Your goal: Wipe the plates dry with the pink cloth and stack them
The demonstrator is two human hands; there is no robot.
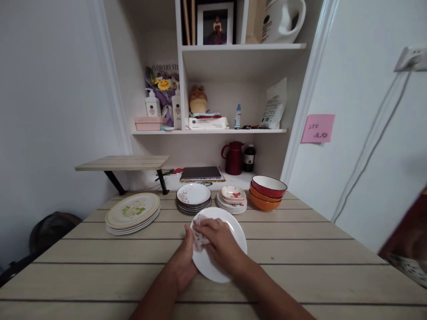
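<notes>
My left hand [184,264] seemingly clamps the plate [213,268]; overpressing the cloth [199,242] gripped under my right hand [220,241] could tip it.

Left hand [185,265], thumb up; right hand [218,242], palm down

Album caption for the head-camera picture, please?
Left hand holds a white plate, right hand presses a crumpled cloth on it, stacked dishes behind.

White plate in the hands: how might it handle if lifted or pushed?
The white plate is probably stiff: its rim shows no sag where the left hand holds it. Its smooth face could be slippery. Broad and shallow, it would probably slide rather than tip.
</notes>
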